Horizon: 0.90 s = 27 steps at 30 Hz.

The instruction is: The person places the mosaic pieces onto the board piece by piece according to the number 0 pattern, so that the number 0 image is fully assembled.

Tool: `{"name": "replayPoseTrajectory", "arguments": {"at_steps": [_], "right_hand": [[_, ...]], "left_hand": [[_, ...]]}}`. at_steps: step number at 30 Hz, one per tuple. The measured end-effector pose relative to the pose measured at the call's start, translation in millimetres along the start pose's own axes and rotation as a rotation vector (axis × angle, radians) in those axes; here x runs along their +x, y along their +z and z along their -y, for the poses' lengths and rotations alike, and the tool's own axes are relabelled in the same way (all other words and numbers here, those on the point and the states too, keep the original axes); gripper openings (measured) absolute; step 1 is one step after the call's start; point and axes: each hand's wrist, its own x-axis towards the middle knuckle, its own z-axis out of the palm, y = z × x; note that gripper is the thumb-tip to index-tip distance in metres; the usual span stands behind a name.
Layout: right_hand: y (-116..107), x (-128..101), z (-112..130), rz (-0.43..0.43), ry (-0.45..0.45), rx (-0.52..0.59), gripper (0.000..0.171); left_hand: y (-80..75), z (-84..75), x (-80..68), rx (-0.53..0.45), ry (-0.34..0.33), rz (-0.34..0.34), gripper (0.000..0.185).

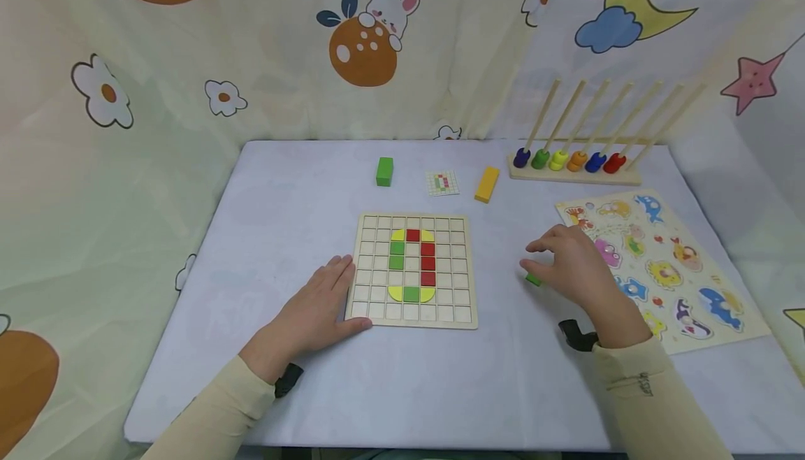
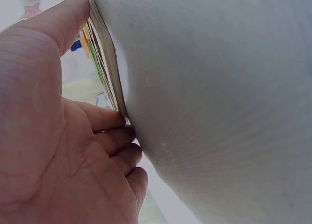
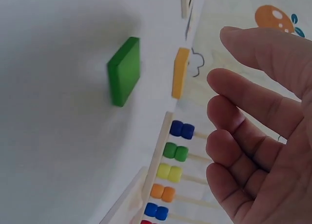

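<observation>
A square wooden grid board (image 1: 411, 314) lies in the middle of the table, with red, green and yellow tiles set in a ring on it. My left hand (image 1: 317, 306) rests at the board's left edge, fingers extended along it and thumb at the near corner. In the left wrist view, the fingertips (image 2: 115, 120) meet the board's side. My right hand (image 1: 572, 264) hovers over a small green tile (image 3: 125, 71) that lies on the table. Its thumb and forefinger are apart, with nothing between them. The hand partly hides the tile in the head view.
Behind the board are a green block (image 1: 384, 171), a small pattern card (image 1: 443, 183) and an orange block (image 1: 487, 184). A bead rack (image 1: 575, 175) with upright rods stands at the back right. An animal puzzle board (image 1: 676, 275) lies at the right, under the right forearm's side.
</observation>
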Motion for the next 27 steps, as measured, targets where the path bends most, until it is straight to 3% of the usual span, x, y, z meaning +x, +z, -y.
{"name": "replayPoseTrajectory", "arguments": {"at_steps": [5, 14, 27], "right_hand": [[2.0, -6.7, -8.1, 0.036, 0.032, -0.018, 0.033], [7.0, -16.8, -20.7, 0.026, 0.005, -0.039, 0.033], [18.7, -18.0, -31.4, 0.073, 0.034, -0.059, 0.033]], "left_hand": [[0.4, 0.0, 0.4, 0.000, 0.003, -0.006, 0.109], [2.1, 1.7, 0.0, 0.003, 0.008, -0.014, 0.109], [3.3, 3.1, -0.2, 0.006, 0.009, -0.014, 0.110]]}}
